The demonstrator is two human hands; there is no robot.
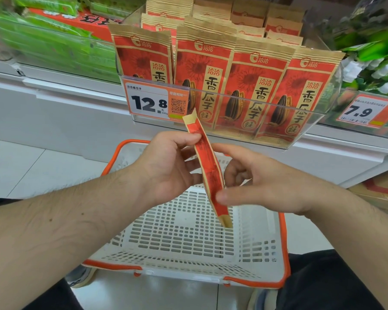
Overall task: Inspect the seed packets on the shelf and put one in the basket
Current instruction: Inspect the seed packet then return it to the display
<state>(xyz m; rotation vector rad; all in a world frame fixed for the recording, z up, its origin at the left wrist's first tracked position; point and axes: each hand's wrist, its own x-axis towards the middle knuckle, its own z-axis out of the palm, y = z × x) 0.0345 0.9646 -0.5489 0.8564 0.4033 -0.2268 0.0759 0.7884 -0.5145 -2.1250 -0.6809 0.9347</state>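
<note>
- Red and tan paper seed packet [207, 166], flat and long, seen edge-on and tilted, top end toward the shelf, bottom end toward the person. It is held in the air above the basket, between both hands.
- Left hand [166, 168]: thumb and fingers [189, 138] curled round the packet's upper part, pinching it near the top edge.
- Right hand [262, 182]: thumb lies along the packet's lower near side, fingers curled behind it; the grip on the far side is partly hidden.
- White perforated plastic basket with orange rim [286, 253] sits on the floor directly below the packet; only bare bottom shows where the arms do not cover it.
- Clear plastic shelf bin [323, 115] just beyond holds rows of matching red seed packets [251, 86], standing upright. An orange-bordered price tag reading 12.8 [148, 100] hangs on its front left.
- Green packaged goods [54, 45] fill the neighbouring bins.
- Judgement: the inspecting step is in hand, the packet being turned between the hands for a look.
- Next move likely calls for lowering the packet straight down and loosing both grips once it is inside the rim.
</note>
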